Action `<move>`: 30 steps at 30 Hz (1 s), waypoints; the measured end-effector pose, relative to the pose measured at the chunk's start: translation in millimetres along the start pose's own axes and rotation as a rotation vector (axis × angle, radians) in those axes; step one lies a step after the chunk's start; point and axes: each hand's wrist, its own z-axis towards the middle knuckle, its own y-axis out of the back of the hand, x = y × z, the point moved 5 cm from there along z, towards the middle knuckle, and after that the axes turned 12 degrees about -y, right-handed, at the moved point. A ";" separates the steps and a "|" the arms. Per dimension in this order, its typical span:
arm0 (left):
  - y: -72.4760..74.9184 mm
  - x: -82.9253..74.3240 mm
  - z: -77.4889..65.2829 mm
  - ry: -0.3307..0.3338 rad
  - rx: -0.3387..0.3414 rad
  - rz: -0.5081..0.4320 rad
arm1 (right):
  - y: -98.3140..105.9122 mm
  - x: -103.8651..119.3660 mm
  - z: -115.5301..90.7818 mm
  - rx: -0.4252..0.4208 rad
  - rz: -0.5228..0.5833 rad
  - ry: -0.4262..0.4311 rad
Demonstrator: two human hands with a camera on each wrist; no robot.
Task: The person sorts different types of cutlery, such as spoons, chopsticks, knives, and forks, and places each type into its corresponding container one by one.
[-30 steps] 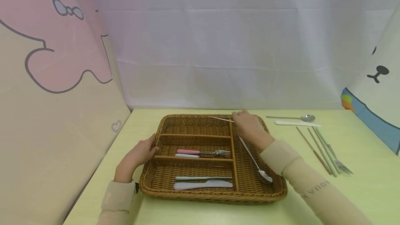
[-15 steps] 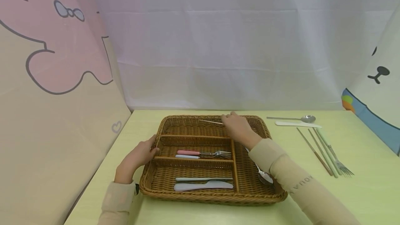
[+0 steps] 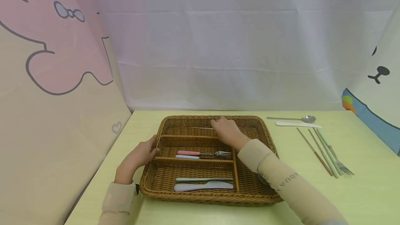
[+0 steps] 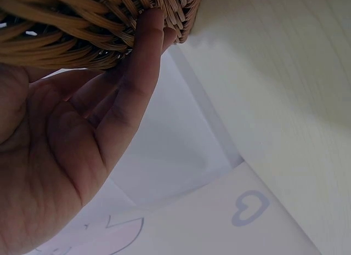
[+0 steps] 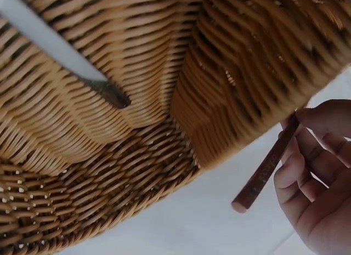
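My left hand (image 3: pixel 139 153) grips the left rim of a brown wicker basket (image 3: pixel 212 199); in the left wrist view its fingers (image 4: pixel 137 79) curl against the weave. My right hand (image 3: pixel 228 131) is over the basket's back compartment, close to the divider. It pinches a chopstick (image 5: pixel 266 170) by its reddish-brown end, and the thin tip points left. A pink-handled fork (image 3: pixel 189 152) lies in the middle compartment beside a light-blue handle (image 3: pixel 186 157). In the front compartment are a white knife (image 3: pixel 203 185) and a thin pale-green utensil (image 3: pixel 203 179). My sleeve mostly hides a spoon (image 3: pixel 262 180) in the right compartment.
Right of the basket lie a spoon (image 3: pixel 308 118), a white knife (image 3: pixel 298 124), a brown-handled chopstick (image 3: pixel 314 152), thin green sticks (image 3: pixel 323 153) and a green-handled fork (image 3: pixel 342 167). Cloth walls (image 3: pixel 218 61) close off the table's back and sides.
My right hand has moved left with the chopstick, from above the right compartment to the back one, and sits slightly lower. My left hand keeps its place on the rim.
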 end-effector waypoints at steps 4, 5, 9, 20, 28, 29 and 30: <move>-0.4 1.3 0.6 0.005 0.001 0.004 | -4.1 4.9 1.4 0.018 0.002 0.018; -0.5 1.5 0.7 0.006 0.003 0.004 | -4.9 5.6 1.7 0.022 0.012 0.017; -0.2 0.9 0.9 -0.004 0.003 0.009 | -8.4 7.8 3.0 0.036 0.036 0.019; 1.0 0.7 0.7 -0.007 0.003 -0.002 | -15.7 10.1 4.9 0.120 0.029 0.021; 0.2 1.7 0.8 -0.006 0.010 0.002 | -18.4 14.2 4.0 0.178 0.050 0.043; 0.2 1.7 0.9 -0.007 0.009 0.003 | -18.4 15.0 3.7 0.183 0.050 0.048; 0.2 1.6 0.9 -0.009 0.008 0.005 | -18.5 16.0 3.6 0.183 0.046 0.058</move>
